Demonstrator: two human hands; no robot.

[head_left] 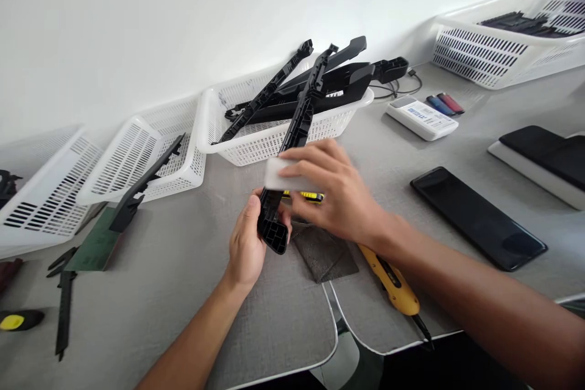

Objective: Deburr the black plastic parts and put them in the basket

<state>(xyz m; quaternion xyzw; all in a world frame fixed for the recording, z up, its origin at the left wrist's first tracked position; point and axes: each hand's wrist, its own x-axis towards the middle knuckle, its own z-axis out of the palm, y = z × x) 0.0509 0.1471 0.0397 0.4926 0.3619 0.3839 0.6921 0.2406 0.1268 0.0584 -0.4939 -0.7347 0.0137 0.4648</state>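
The long, ribbed black strip point(299, 120) looks like matt plastic, the white perforated basket point(247, 152) smooth plastic, the flat black rectangular phone point(478, 217) glossy, the grey tabletop point(159, 280) matt, cloth-like.

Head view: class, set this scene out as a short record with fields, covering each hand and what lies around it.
Left hand: grips long black part near its lower end
Right hand: holds white block over that part; motion-blurred
Beyond hands: white basket with black parts
Tool: yellow tool, partly hidden
Right: black phone, flat
Left: green sheet, black caliper
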